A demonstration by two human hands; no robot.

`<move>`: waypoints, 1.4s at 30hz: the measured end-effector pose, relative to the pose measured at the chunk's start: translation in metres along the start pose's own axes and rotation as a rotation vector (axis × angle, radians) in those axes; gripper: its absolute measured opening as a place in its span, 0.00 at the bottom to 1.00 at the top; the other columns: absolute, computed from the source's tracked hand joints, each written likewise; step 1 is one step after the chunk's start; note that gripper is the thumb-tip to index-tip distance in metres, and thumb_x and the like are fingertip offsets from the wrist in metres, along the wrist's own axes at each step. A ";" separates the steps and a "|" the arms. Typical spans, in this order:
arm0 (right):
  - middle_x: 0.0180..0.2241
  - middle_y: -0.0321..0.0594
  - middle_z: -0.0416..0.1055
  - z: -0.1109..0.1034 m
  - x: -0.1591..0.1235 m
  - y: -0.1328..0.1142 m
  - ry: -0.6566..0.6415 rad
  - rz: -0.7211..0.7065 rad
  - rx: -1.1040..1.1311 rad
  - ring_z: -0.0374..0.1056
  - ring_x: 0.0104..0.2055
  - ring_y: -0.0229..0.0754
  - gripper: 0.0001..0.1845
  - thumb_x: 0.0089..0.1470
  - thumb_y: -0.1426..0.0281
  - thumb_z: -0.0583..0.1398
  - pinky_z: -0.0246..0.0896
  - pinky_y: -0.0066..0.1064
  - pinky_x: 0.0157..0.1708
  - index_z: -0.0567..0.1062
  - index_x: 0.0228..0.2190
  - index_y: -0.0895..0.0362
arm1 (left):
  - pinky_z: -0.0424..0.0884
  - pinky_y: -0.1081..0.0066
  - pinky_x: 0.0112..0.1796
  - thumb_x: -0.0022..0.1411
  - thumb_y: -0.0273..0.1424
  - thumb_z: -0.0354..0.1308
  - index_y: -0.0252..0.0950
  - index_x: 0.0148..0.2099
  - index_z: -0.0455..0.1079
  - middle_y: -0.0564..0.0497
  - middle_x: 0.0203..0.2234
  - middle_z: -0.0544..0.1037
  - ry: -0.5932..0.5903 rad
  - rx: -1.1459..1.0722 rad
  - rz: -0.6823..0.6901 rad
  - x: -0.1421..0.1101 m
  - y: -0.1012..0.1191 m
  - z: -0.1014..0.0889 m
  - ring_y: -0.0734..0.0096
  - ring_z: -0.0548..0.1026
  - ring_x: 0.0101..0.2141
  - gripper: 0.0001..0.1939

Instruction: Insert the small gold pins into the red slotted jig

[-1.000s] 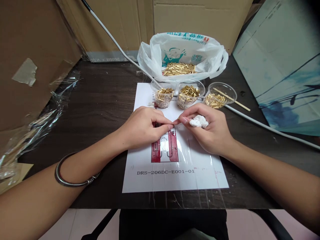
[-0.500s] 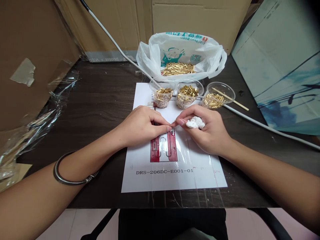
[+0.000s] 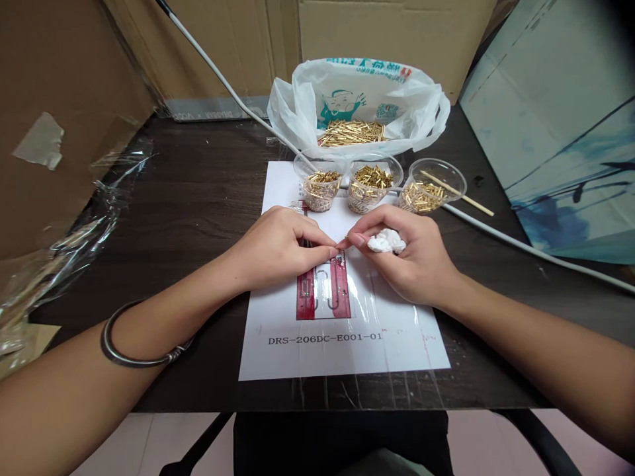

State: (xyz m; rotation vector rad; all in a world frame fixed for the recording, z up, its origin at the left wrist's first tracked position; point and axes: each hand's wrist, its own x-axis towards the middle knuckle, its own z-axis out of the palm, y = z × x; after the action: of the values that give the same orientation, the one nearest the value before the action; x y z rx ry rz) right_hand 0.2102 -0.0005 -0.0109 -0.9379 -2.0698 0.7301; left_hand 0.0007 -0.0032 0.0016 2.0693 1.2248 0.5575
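Note:
My left hand is closed in a pinch, thumb against forefinger, above the printed sheet. What lies in that pinch is too small to make out. My right hand meets it fingertip to fingertip and grips a crumpled wad of white tissue. A tiny gold-coloured bit shows at the right fingertips; its shape is unclear. Under the fingers, a red-and-white printed figure is partly covered by my left hand. Just beyond stand a left cup, a middle cup and a right cup, all clear plastic with small gold metal pins.
Behind the cups sits a white plastic bag with longer gold pins. A thin wooden stick rests across the right cup's rim. A white cable crosses the dark table. Cardboard stands at the back.
The view has shifted very slightly. Both hands keep the same pinched pose, meeting over the sheet, and the cups and bag stay in place.

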 end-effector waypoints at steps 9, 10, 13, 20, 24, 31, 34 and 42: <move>0.30 0.34 0.75 0.001 0.000 0.001 0.002 0.005 -0.029 0.70 0.32 0.38 0.03 0.50 0.73 0.61 0.62 0.31 0.32 0.74 0.31 0.54 | 0.66 0.74 0.29 0.56 0.31 0.61 0.40 0.35 0.81 0.53 0.28 0.81 0.034 -0.005 -0.030 0.001 -0.001 0.002 0.73 0.76 0.28 0.07; 0.30 0.34 0.75 0.001 0.000 0.001 0.000 0.005 -0.032 0.70 0.32 0.38 0.03 0.50 0.73 0.61 0.62 0.30 0.32 0.74 0.31 0.55 | 0.66 0.74 0.29 0.55 0.31 0.61 0.40 0.35 0.81 0.53 0.28 0.81 0.040 -0.006 -0.038 0.001 -0.001 0.002 0.73 0.75 0.28 0.07; 0.29 0.34 0.75 0.001 0.000 0.001 -0.005 -0.001 -0.040 0.69 0.31 0.38 0.04 0.49 0.75 0.61 0.62 0.30 0.32 0.74 0.31 0.55 | 0.65 0.74 0.29 0.55 0.31 0.62 0.41 0.34 0.81 0.54 0.27 0.81 0.056 0.012 -0.039 0.001 -0.001 0.003 0.75 0.74 0.27 0.06; 0.31 0.34 0.76 0.001 0.000 0.001 -0.017 0.033 -0.012 0.71 0.34 0.39 0.07 0.49 0.77 0.60 0.63 0.31 0.34 0.74 0.32 0.55 | 0.62 0.72 0.30 0.54 0.33 0.63 0.41 0.33 0.80 0.54 0.26 0.78 0.055 0.090 -0.005 0.002 0.001 0.000 0.74 0.71 0.28 0.05; 0.32 0.34 0.76 0.001 0.002 0.003 -0.039 0.029 -0.034 0.70 0.34 0.38 0.07 0.49 0.77 0.60 0.62 0.29 0.33 0.74 0.32 0.55 | 0.61 0.72 0.29 0.54 0.33 0.63 0.41 0.32 0.80 0.55 0.24 0.77 0.058 0.096 -0.006 0.002 0.001 0.001 0.75 0.69 0.27 0.05; 0.32 0.35 0.74 0.001 0.006 0.006 -0.168 0.006 -0.103 0.68 0.34 0.35 0.08 0.48 0.79 0.60 0.58 0.27 0.36 0.75 0.31 0.58 | 0.59 0.72 0.29 0.54 0.34 0.63 0.41 0.32 0.79 0.56 0.22 0.75 0.049 0.101 -0.028 0.002 -0.001 0.002 0.76 0.68 0.26 0.04; 0.32 0.35 0.74 0.001 0.006 0.005 -0.179 0.020 -0.099 0.68 0.34 0.35 0.07 0.48 0.79 0.60 0.58 0.27 0.36 0.75 0.31 0.59 | 0.60 0.72 0.29 0.54 0.34 0.63 0.42 0.32 0.80 0.56 0.23 0.76 0.042 0.098 -0.040 0.002 0.000 0.002 0.76 0.68 0.27 0.05; 0.32 0.34 0.74 0.001 0.005 0.005 -0.186 0.049 -0.100 0.67 0.32 0.35 0.07 0.47 0.78 0.60 0.58 0.26 0.34 0.76 0.31 0.58 | 0.60 0.73 0.28 0.53 0.32 0.64 0.41 0.33 0.80 0.56 0.24 0.76 0.051 0.075 -0.026 0.000 0.000 0.001 0.78 0.68 0.26 0.04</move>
State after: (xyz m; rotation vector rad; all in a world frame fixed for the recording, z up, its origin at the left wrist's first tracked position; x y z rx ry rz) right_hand 0.2092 0.0062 -0.0127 -1.0121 -2.2703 0.7702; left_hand 0.0017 -0.0034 0.0009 2.1093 1.3186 0.5637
